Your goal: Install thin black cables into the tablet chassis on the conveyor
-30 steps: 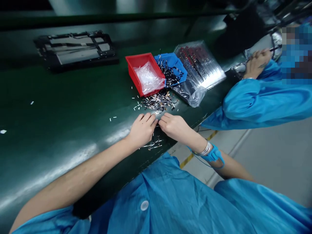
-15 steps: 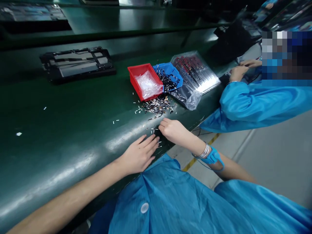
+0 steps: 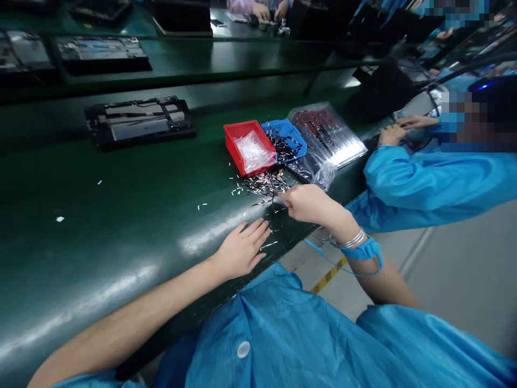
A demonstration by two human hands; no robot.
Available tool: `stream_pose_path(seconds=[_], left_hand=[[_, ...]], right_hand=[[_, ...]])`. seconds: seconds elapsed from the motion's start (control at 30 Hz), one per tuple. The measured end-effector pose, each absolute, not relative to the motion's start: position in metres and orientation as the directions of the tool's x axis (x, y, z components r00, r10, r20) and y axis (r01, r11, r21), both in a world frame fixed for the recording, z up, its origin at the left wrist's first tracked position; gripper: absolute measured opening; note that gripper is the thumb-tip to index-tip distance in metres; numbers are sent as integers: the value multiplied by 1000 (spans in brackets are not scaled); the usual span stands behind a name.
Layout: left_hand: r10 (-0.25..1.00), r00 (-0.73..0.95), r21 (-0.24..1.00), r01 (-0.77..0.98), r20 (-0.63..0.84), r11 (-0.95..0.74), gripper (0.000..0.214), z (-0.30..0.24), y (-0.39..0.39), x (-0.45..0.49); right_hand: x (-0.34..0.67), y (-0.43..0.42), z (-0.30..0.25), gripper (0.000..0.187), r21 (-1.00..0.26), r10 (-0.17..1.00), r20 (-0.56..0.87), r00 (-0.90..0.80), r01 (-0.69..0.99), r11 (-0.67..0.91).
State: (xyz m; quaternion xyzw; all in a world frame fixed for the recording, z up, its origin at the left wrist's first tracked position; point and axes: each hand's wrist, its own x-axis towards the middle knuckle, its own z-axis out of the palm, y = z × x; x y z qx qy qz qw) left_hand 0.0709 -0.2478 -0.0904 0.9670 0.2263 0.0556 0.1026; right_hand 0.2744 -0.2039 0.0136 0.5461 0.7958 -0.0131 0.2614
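Observation:
My left hand [image 3: 241,250] lies palm down on the green bench, fingers stretched out, with small white strips beside its fingertips. My right hand [image 3: 309,203] is at the near edge of a loose pile of thin black-and-silver cable pieces [image 3: 264,183]. Its fingers are bent and pinched together; anything between them is too small or hidden to name. Behind the pile stands a red bin [image 3: 238,153] with small pieces in clear plastic. Touching it is a blue bin [image 3: 301,143] full of similar black cable pieces.
Right of the bins lie clear trays [image 3: 343,143] with red and black parts and a crumpled plastic bag [image 3: 323,175]. A black frame [image 3: 141,126] sits at the left. White scraps [image 3: 60,219] dot the bench [image 3: 133,226]. A co-worker's blue sleeve [image 3: 436,183] is close on the right.
My right hand has moved away from my left hand, up toward the cable pile. My left hand stays flat near the bench edge. The whole view has shifted a little.

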Motion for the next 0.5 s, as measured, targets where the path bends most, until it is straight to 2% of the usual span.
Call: stream_pose_path(seconds=[0.13, 0.2, 0.27, 0.37, 0.43, 0.5], left_hand=[[467, 882, 248, 440, 60, -863, 55, -93, -248, 71], [472, 877, 290, 430, 88, -855, 53, -93, -248, 70], [515, 838, 419, 409, 180, -811, 44, -91, -248, 68], [659, 692, 611, 394, 295, -686, 26, -83, -242, 65], [770, 576, 696, 434, 274, -572, 26, -76, -232, 67], [847, 495, 774, 454, 192, -441, 31, -70, -220, 73]], right_hand=[[279, -203, 16, 17, 207, 851, -463, -248, 903, 376], [281, -206, 14, 15, 158, 857, -428, -288, 910, 384], [281, -211, 9, 14, 136, 879, -332, -341, 905, 403], [275, -217, 1, 15, 130, 886, -203, -417, 885, 446], [268, -220, -3, 14, 119, 867, -182, -463, 865, 487], [261, -221, -6, 13, 97, 842, -182, -508, 843, 530]])
